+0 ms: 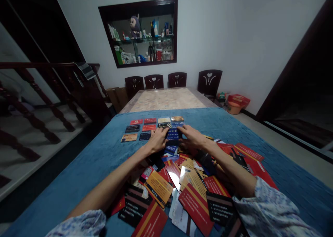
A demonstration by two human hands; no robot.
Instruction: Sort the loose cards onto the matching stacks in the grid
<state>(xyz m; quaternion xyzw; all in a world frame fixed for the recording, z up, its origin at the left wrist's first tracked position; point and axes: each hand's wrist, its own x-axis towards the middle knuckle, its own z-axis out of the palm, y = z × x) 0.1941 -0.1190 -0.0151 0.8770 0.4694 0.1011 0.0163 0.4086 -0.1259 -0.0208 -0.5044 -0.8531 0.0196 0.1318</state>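
Between my two hands is a dark blue card (173, 134), gripped at its left edge by my left hand (158, 140) and at its right edge by my right hand (191, 137). Just beyond it, cards lie face up in rows on the blue cloth, among them a red card (149, 128), a black card (132, 129) and a tan card (129, 137). My left hand partly covers another dark card (144, 136). Below my wrists spreads a loose heap of overlapping cards, with a yellow card (158, 188) and a red card (197, 206) on top.
A blue cloth (85, 174) covers the near part of the table; its stone-patterned top (169, 99) shows beyond. Several dark chairs (210, 82) stand at the far side. A wooden railing (33, 115) runs along the left, and an orange bucket (234, 107) sits on the floor at right.
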